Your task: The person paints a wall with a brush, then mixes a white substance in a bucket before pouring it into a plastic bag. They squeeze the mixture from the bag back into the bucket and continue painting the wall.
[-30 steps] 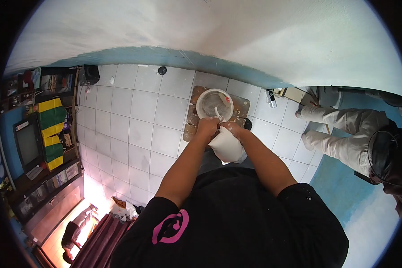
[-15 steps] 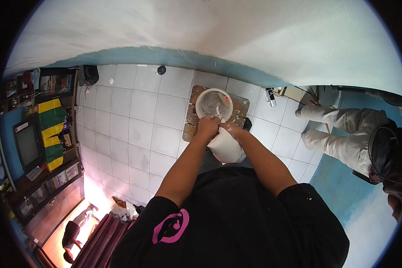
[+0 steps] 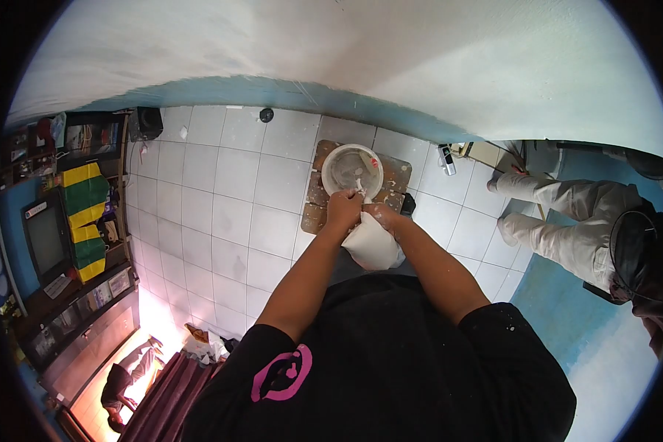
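- White bag [image 3: 372, 243] sits between the forearms; I see its neck at the near rim of the bucket [image 3: 327, 174].
- I have left hand [image 3: 342, 208] and right hand [image 3: 384, 215] together, clamped on that neck; they barely shift over this last second, so I judge it's still being worked.
- Wooden platform [image 3: 398, 174] edges ring the bucket; tiled floor [image 3: 232, 184] stretches left, another person's legs [image 3: 549, 210] well apart rightward.

On my feed I'm making out no readable words or numbers; a pink emblem [image 3: 293, 373] is marking the black shirt [image 3: 420, 353].
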Motion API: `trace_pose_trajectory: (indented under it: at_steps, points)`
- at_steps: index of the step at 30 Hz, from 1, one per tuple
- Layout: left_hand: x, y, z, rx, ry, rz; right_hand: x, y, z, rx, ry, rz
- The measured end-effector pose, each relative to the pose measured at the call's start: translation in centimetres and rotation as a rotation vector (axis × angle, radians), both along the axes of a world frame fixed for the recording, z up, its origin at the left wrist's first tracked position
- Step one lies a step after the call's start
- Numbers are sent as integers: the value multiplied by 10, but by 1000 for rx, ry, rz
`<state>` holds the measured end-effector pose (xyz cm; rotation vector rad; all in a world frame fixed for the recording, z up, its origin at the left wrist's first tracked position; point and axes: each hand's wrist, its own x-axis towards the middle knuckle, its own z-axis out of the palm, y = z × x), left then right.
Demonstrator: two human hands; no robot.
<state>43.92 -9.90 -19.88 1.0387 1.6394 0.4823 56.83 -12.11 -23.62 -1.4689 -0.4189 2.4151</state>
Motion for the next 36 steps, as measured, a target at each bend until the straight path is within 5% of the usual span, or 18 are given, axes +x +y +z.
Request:
trace_pose_trajectory:
  at_steps: [4,7,10,22,24,26,31,36]
  points:
    - [2,2,12,-29,48,-32,-2,4,12,-7,-75,41]
    - [0,1,2,-20,86,-77,1,7,22,231,-147,204]
    - [1,2,8,-32,98,-100,-1,6,17,72,-127,110]
    - [0,6,7,14,42,-61,-2,8,10,114,-125,129]
    - [0,6,5,-7,7,-29,1,9,1,517,-210,440]
    - [1,5,3,-4,-9,-10,2,6,-8,585,-215,485]
    - [3,9,7,4,-10,-30,-5,7,5,-59,-56,-64]
    - [2,12,18,16,13,-89,-7,10,7,-36,-136,-44]
